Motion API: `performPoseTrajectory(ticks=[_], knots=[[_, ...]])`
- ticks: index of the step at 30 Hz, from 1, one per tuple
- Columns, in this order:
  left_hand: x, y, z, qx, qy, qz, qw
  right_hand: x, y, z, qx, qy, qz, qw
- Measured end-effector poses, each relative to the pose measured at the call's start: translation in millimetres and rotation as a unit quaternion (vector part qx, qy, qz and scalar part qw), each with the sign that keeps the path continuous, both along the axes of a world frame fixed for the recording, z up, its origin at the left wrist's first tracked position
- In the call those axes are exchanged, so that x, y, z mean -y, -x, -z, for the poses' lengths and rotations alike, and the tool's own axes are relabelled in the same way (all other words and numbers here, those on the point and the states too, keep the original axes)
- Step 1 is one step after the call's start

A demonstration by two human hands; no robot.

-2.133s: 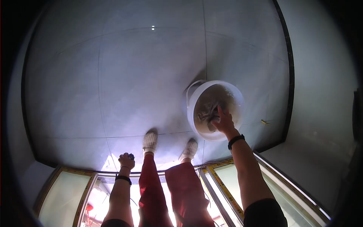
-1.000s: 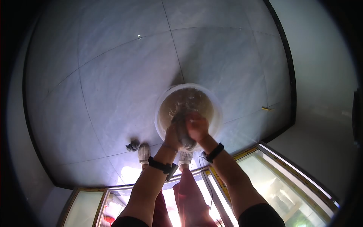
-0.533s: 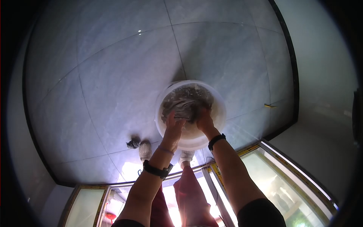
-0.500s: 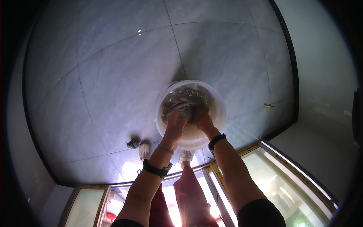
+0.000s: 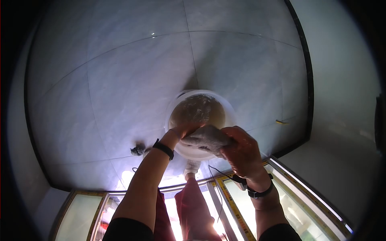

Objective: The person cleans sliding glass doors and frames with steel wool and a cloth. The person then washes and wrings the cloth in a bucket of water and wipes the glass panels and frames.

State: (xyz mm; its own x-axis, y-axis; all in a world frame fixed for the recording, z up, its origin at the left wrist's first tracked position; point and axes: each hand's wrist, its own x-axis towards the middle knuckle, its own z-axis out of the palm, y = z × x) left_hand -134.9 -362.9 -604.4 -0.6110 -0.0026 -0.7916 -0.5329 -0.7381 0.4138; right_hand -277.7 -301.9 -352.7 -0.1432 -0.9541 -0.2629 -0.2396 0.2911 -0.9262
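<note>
Dark crumpled clump [image 5: 138, 150] on floor tiles [image 5: 132, 88], far left. Left hand [image 5: 184, 130] grasping a wet grey cloth [image 5: 207, 137], fingers partly hidden. White bucket [image 5: 230, 115] of murky water; cloth held over its near rim. Door frame's yellow strip [image 5: 237, 215] printed, too small to read. Right hand [image 5: 243, 152] clenched on cloth's right end. Yellow scrap [image 5: 280, 121] farther right, on floor.

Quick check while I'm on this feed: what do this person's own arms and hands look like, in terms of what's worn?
The left sleeve and right sleeve are black and end well short of the hands. The left wristband and right wristband are black too. The left hand and right hand are bare, without gloves.
</note>
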Motion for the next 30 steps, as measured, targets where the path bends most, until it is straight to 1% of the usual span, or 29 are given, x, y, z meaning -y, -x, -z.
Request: performPoseTrajectory(ticks=[1,2,3,4,5,6,7,8,9,10,11,12,13,14,15,17,18,19,20,21,22,23,24,25,26,27,28,29,30], knots=[[-1.7,-5.6,-4.5,-0.024,-0.048,-0.055,0.997,1.1,2.3,0.0,0.062,0.001,0.058,0.996],[-3.7,-10.7,-8.5,-0.05,-0.097,-0.109,0.988,3.9,5.3,-3.5,0.138,-0.045,0.156,0.977],[-6.8,-14.7,-12.8,-0.049,-0.098,-0.111,0.988,9.1,8.4,-7.7,0.21,-0.091,0.252,0.94],[-9.4,-17.2,-19.6,-0.088,-0.132,-0.163,0.974,12.9,11.8,-2.6,0.209,-0.093,0.251,0.941],[-14.0,-18.3,-21.5,-0.127,-0.164,-0.214,0.954,16.2,16.6,8.0,0.213,-0.07,0.271,0.936],[-25.4,-17.4,-10.8,-0.165,-0.137,-0.253,0.943,16.5,19.1,19.2,0.217,-0.045,0.291,0.931],[-30.3,-14.8,-15.2,-0.165,-0.136,-0.253,0.943,12.9,16.5,30.6,0.218,-0.044,0.291,0.931],[-34.3,-9.6,-25.1,-0.173,-0.157,-0.296,0.926,7.4,8.7,45.0,0.103,-0.074,0.234,0.964],[-37.9,-4.0,-35.0,-0.181,-0.177,-0.338,0.907,0.2,-0.1,62.3,-0.014,-0.102,0.172,0.98],[-40.8,1.8,-43.8,-0.172,-0.215,-0.343,0.898,-13.8,-10.9,91.3,-0.076,-0.07,0.143,0.984],[-43.7,5.3,-48.4,-0.172,-0.217,-0.345,0.897,-27.7,-22.2,114.7,-0.137,-0.039,0.112,0.983],[-46.5,8.2,-51.5,-0.2,-0.264,-0.397,0.856,-34.1,-29.4,121.7,-0.247,-0.003,0.039,0.968],[-48.3,7.9,-56.7,-0.225,-0.308,-0.445,0.81,-39.7,-37.2,124.4,-0.352,0.033,-0.035,0.935],[-48.2,2.3,-66.2,-0.227,-0.355,-0.445,0.79,-45.6,-48.2,118.1,-0.413,-0.014,-0.052,0.909],[-52.8,0.1,-64.7,-0.228,-0.354,-0.446,0.79,-48.5,-54.2,114.1,-0.413,-0.012,-0.053,0.909],[-66.6,-5.9,-63.3,-0.2,-0.313,-0.445,0.815,-59.3,-65.5,106.7,-0.448,0.008,-0.106,0.888],[-71.0,-11.9,-61.1,-0.194,-0.341,-0.453,0.801,-66.3,-69.9,103.4,-0.421,-0.015,-0.108,0.901],[-74.7,-19.0,-56.6,-0.193,-0.343,-0.453,0.8,-71.8,-66.2,102.7,-0.42,-0.018,-0.108,0.901],[-77.5,-25.4,-51.6,-0.198,-0.35,-0.417,0.815,-78.3,-54.7,102.4,-0.28,0.012,-0.113,0.953],[-80.3,-29.7,-46.8,-0.203,-0.355,-0.381,0.829,-85.4,-42.4,102.9,-0.133,0.042,-0.114,0.984],[-80.7,-31.4,-47.3,-0.202,-0.354,-0.381,0.83,-95.8,-29.1,106.3,0.173,-0.044,-0.008,0.984],[-82.3,-33.3,-49.8,-0.235,-0.374,-0.399,0.804,-94.8,-21.8,101.9,0.284,-0.074,0.117,0.949],[-84.2,-33.9,-52.7,-0.269,-0.393,-0.416,0.775,-89.5,-9.6,106.0,0.277,-0.066,0.16,0.945],[-85.3,-32.2,-60.4,-0.269,-0.392,-0.416,0.775,-80.2,0.5,114.9,0.267,-0.059,0.202,0.94],[-85.8,-27.6,-73.4,-0.304,-0.41,-0.431,0.744,-73.4,3.7,130.5,0.267,-0.057,0.201,0.941],[-85.4,-24.2,-86.9,-0.339,-0.427,-0.443,0.711,-67.5,3.2,150.0,0.429,-0.044,0.199,0.88],[-83.0,-22.8,-98.8,-0.363,-0.42,-0.429,0.713,-58.2,2.1,162.6,0.579,-0.029,0.189,0.792],[-85.1,-18.8,-99.4,-0.415,-0.45,-0.409,0.677,-47.0,0.4,168.1,0.581,-0.027,0.188,0.792],[-88.9,-18.9,-101.3,-0.412,-0.451,-0.412,0.676,-35.6,-3.8,174.3,0.633,-0.017,0.134,0.763]])
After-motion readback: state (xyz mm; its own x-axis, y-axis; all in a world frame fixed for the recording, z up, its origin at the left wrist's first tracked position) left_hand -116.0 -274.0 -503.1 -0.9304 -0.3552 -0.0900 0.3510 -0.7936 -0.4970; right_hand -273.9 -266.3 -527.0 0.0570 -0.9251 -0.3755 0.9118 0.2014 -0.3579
